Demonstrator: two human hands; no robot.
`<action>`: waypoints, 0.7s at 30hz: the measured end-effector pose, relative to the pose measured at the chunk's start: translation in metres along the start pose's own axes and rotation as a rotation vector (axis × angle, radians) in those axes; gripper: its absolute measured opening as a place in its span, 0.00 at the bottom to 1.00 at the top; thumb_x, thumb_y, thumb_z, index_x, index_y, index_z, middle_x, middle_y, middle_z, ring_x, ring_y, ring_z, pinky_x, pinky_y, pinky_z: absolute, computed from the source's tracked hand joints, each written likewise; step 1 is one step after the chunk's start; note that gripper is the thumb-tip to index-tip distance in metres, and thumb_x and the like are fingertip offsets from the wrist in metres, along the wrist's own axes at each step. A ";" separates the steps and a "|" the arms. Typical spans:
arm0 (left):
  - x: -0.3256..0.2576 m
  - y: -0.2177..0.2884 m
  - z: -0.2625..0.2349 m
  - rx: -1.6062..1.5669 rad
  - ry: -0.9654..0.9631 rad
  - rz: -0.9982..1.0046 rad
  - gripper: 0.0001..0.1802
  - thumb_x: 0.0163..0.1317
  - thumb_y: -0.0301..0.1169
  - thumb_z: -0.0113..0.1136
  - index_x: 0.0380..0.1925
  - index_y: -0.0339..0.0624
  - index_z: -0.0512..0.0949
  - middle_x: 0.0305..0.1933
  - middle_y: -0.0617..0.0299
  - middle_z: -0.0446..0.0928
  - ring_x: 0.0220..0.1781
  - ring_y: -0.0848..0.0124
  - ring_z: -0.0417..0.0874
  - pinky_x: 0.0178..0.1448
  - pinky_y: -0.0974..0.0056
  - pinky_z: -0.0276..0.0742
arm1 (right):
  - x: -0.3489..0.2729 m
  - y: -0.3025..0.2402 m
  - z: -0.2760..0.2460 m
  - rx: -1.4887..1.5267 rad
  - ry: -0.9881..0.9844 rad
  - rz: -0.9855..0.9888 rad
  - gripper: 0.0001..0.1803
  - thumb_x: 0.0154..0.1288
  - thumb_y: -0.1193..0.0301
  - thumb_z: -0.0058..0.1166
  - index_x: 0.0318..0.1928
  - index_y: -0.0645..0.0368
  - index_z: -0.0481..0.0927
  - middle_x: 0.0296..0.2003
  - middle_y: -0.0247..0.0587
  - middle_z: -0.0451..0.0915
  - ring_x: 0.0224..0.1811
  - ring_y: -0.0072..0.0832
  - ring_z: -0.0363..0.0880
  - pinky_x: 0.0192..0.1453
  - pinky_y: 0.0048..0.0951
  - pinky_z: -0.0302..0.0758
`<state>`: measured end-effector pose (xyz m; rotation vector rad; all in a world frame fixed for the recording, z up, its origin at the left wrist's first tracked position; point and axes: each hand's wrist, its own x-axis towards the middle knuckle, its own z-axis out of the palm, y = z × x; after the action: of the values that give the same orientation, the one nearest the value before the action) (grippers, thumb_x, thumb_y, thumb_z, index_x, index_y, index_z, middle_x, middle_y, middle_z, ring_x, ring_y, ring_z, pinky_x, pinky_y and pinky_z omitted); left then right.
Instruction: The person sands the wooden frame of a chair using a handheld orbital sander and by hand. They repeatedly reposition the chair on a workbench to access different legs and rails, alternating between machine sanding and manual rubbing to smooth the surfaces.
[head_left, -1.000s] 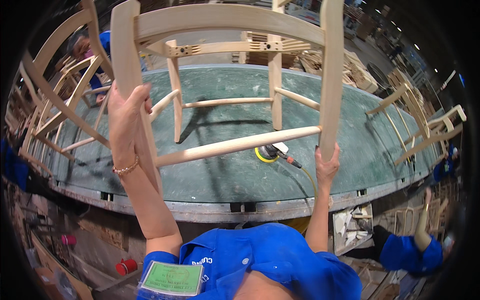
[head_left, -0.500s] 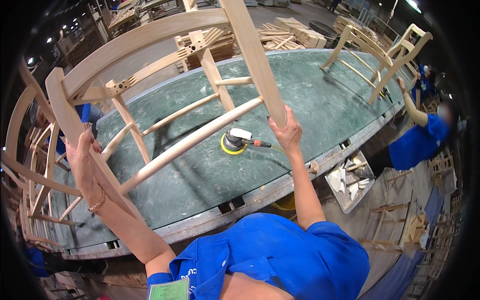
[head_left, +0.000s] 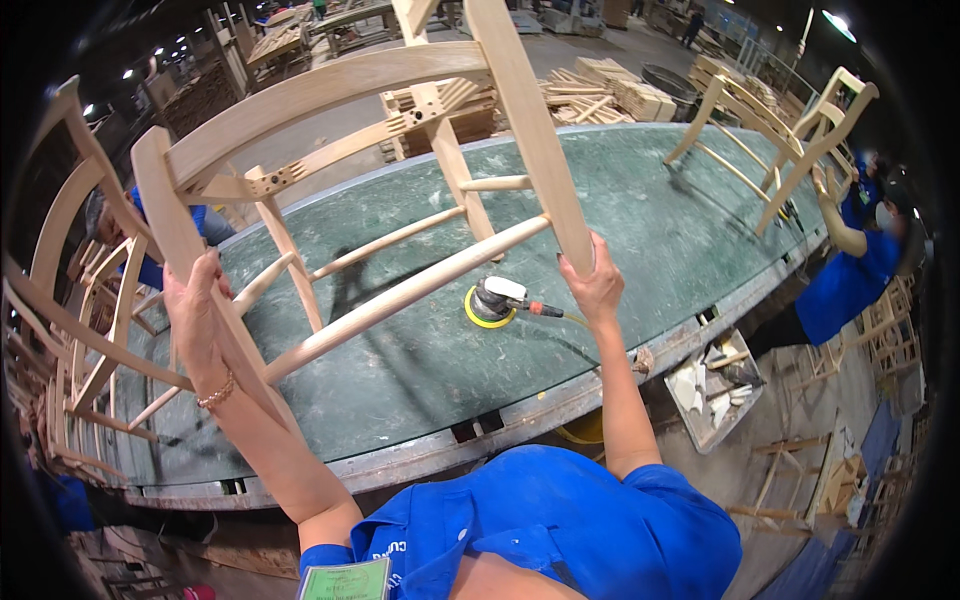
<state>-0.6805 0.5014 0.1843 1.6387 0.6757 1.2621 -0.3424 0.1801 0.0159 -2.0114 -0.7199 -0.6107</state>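
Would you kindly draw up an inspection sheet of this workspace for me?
Surface: green table, scuffed with pale marks.
Job's things: chair, bare wood, held over the table, leg contact unclear; sander, resting on the table, yellow pad down.
Clutter: more chairs at the table's left and right ends.
Hands: left hand closed around one chair post, right hand around another.
Cables: yellowish hose from the sander toward the right wrist.
Surroundings: tray of pale scraps by the near edge; timber beyond the far edge; coworker in blue at right.
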 end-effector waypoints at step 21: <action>-0.042 0.013 0.008 -0.141 0.043 -0.022 0.22 0.65 0.46 0.61 0.46 0.41 0.68 0.29 0.64 0.74 0.24 0.78 0.76 0.27 0.73 0.73 | -0.025 0.008 -0.006 0.050 -0.028 0.058 0.30 0.54 0.64 0.65 0.58 0.53 0.71 0.42 0.50 0.82 0.41 0.49 0.83 0.41 0.44 0.77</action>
<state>-0.6877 0.4577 0.1773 1.4894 0.6143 1.3024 -0.3553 0.1649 -0.0025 -1.9911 -0.6846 -0.5260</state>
